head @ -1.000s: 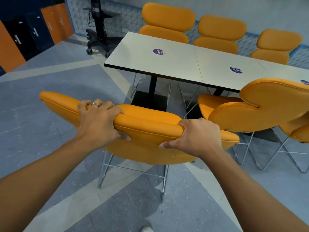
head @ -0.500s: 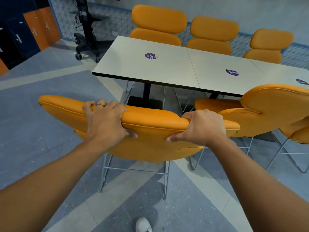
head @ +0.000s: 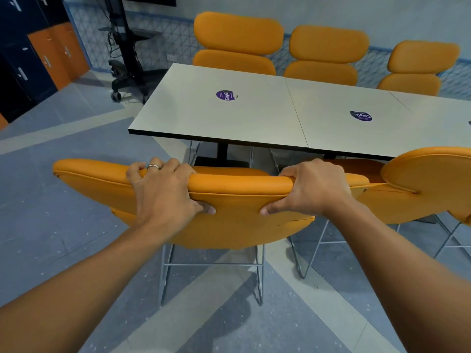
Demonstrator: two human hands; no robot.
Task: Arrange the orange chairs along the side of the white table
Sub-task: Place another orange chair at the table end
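An orange chair [head: 239,215] on metal wire legs stands in front of me, its backrest facing me, just short of the near side of the white table [head: 267,115]. My left hand [head: 163,192] grips the top edge of the backrest left of centre, a ring on one finger. My right hand [head: 311,189] grips the same edge right of centre, thumb under the padding. A second orange chair [head: 420,182] stands close on the right, by the table's near side. Three orange chairs [head: 328,54] line the far side.
A black wheeled stand [head: 130,62] sits beyond the table's left end. Dark blue and orange lockers [head: 48,54] line the left wall. The table's black pedestal base [head: 221,154] lies under its near edge. Grey patterned floor [head: 63,200] spreads to the left.
Held by both hands, the chair has moved closer to the table and turned squarer to its near side. The second chair on the right now sits nearly against it.
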